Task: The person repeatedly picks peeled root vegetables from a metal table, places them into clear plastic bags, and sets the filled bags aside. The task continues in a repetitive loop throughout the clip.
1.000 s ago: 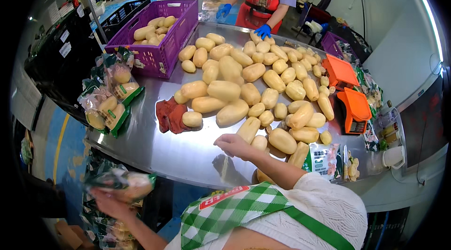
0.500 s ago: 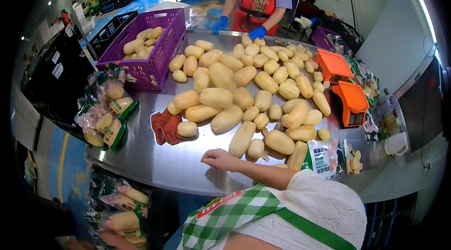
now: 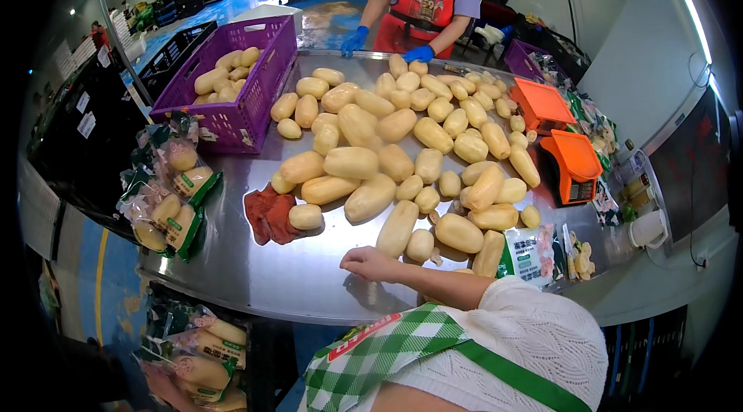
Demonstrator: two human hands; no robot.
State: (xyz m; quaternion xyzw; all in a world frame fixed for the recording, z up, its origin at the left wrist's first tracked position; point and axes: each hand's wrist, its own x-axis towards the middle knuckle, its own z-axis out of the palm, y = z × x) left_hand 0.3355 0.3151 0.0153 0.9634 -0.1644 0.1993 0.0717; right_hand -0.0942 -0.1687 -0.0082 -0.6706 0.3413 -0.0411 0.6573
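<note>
My right hand [image 3: 370, 264] rests over the near part of the steel table [image 3: 271, 280], fingers curled together and nothing seen in them. Just beyond it lie a long lotus root piece [image 3: 397, 229] and a smaller one [image 3: 420, 245]. My left hand [image 3: 164, 387] shows only in part at the lower left edge, dim and beside a clear and green bag of lotus root [image 3: 203, 372]; its fingers are hidden. Several such bags are piled there below the table. A dark red cloth [image 3: 268, 214] lies on the table, with a lotus root piece [image 3: 305, 217] against it.
A purple crate [image 3: 251, 114] holding lotus root stands at the far left, with filled bags [image 3: 174, 187] in front. Orange scales [image 3: 574, 168] stand at the right near a flat printed bag [image 3: 530, 255]. Across the table, a person in a red apron [image 3: 422, 13] rests blue-gloved hands on its edge.
The view has shifted slightly. My left hand has moved a little left beside the lower bags. My right hand has edged slightly right, still curled.
</note>
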